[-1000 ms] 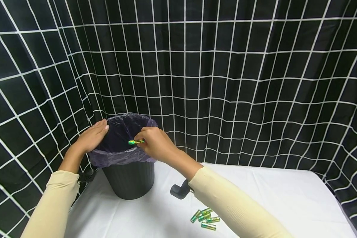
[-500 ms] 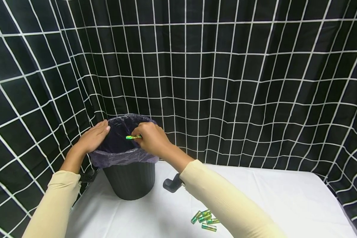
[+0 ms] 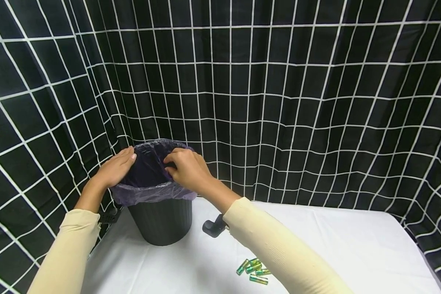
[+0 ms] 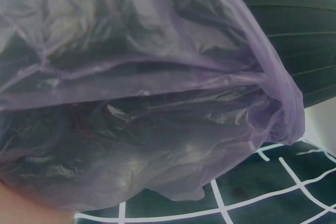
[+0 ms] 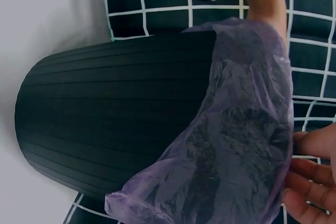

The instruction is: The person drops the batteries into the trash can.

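Note:
A black ribbed bin [image 3: 163,222] stands at the left, lined with a translucent purple bag [image 3: 147,194] folded over its rim. My left hand [image 3: 115,166] rests with straight fingers on the bin's left rim. Over the right side of the opening is my right hand [image 3: 185,165], its thumb and fingers loosely bent and apart, with nothing seen between them. In the right wrist view, the fingers of that hand [image 5: 315,174] show beside the bag's edge. Several green-and-gold batteries [image 3: 253,268] lie near the table's front. The bin's bottom is hidden.
The bin stands on a white-covered table [image 3: 334,241] near its left edge. Behind and to the left hangs a black curtain [image 3: 275,106] with a white grid. A dark wrist-worn device [image 3: 214,227] sticks out below my right forearm.
The battery that my right fingers pinched over the bin is gone from them, and the thumb and fingers have parted. My left hand stays on the rim.

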`<action>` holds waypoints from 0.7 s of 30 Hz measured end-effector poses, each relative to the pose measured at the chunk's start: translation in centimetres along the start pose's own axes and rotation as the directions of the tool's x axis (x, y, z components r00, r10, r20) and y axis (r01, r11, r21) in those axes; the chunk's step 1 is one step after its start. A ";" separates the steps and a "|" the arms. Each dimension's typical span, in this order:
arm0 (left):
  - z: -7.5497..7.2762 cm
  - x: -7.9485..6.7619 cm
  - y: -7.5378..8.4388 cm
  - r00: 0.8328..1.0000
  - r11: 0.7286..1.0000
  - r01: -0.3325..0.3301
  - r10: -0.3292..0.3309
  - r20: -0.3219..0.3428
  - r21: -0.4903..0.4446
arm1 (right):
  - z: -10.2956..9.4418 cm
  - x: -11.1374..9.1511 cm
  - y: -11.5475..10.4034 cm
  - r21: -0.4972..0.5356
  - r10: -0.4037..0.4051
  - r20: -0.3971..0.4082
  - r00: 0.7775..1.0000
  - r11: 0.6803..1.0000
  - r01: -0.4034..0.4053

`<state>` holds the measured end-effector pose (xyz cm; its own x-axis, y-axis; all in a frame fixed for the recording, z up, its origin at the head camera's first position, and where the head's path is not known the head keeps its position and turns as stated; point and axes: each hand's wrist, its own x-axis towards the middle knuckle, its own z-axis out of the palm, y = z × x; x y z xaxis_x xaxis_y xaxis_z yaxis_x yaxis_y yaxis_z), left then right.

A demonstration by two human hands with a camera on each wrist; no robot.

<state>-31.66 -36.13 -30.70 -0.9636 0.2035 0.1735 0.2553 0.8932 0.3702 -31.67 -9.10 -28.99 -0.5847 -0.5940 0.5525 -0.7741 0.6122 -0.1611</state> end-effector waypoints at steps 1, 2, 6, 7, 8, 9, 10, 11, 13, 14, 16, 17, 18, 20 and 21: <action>0.0 0.0 0.0 1.000 1.000 -0.001 0.001 0.000 0.001 | -0.1 -0.1 0.0 0.001 -0.004 -0.005 1.000 1.000 0.004; 0.0 0.0 0.0 1.000 1.000 0.001 -0.001 0.002 0.003 | -0.2 -0.2 -0.1 0.003 -0.008 -0.008 1.000 1.000 0.008; 0.0 0.0 -0.1 1.000 1.000 -0.007 0.007 -0.001 -0.003 | -0.5 -0.8 -0.2 -0.001 -0.032 -0.018 0.999 0.999 0.032; 0.0 0.0 -0.2 1.000 1.000 -0.008 0.008 -0.001 -0.004 | -0.6 -0.9 -0.3 -0.006 -0.035 -0.018 0.999 0.999 0.035; 0.0 0.0 -0.2 1.000 1.000 -0.009 0.009 -0.002 -0.005 | -0.7 -1.0 -0.3 -0.006 -0.038 -0.016 0.999 0.999 0.038; 0.0 0.0 -0.2 1.000 1.000 -0.009 0.009 -0.003 -0.007 | -0.8 -1.2 -0.3 -0.008 -0.040 -0.017 0.999 0.999 0.040; 0.0 0.0 -0.1 1.000 1.000 -0.008 0.008 -0.003 -0.006 | -1.0 -1.3 -0.3 -0.010 -0.041 -0.018 0.999 0.999 0.040; 0.0 0.1 -0.1 1.000 1.000 -0.007 0.007 -0.003 -0.005 | -1.1 -1.4 -0.3 -0.013 -0.044 -0.022 0.999 0.999 0.044; 0.0 0.1 0.0 1.000 1.000 -0.004 0.004 0.000 0.000 | -1.4 -1.7 -0.3 -0.010 -0.058 -0.036 0.998 0.998 0.058; 0.0 0.1 0.0 1.000 1.000 -0.003 0.003 -0.001 0.001 | -1.5 -1.9 -0.3 -0.008 -0.066 -0.045 0.997 0.998 0.065; -0.1 0.1 0.1 1.000 1.000 -0.003 0.003 -0.001 0.002 | -1.8 -2.3 -0.2 -0.005 -0.080 -0.064 0.995 0.997 0.080; -0.1 0.1 0.1 1.000 1.000 -0.002 0.002 -0.001 0.003 | -1.9 -2.5 -0.1 0.000 -0.086 -0.072 0.994 0.996 0.086; -0.1 0.1 0.1 1.000 1.000 -0.003 0.003 0.001 0.005 | -2.0 -2.7 -0.1 0.004 -0.089 -0.078 0.993 0.996 0.090; -0.1 0.1 0.1 1.000 1.000 -0.003 0.003 0.002 0.006 | -2.2 -3.2 0.1 0.010 -0.090 -0.085 0.992 0.996 0.091; -0.1 0.0 0.1 1.000 1.000 -0.003 0.003 0.004 0.007 | -2.3 -3.4 0.1 0.014 -0.092 -0.089 0.992 0.996 0.094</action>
<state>-31.67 -36.06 -30.61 -0.9632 0.2073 0.1710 0.2572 0.8956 0.3630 -29.21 -5.76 -29.02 -0.4871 -0.5992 0.6354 -0.8288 0.5466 -0.1198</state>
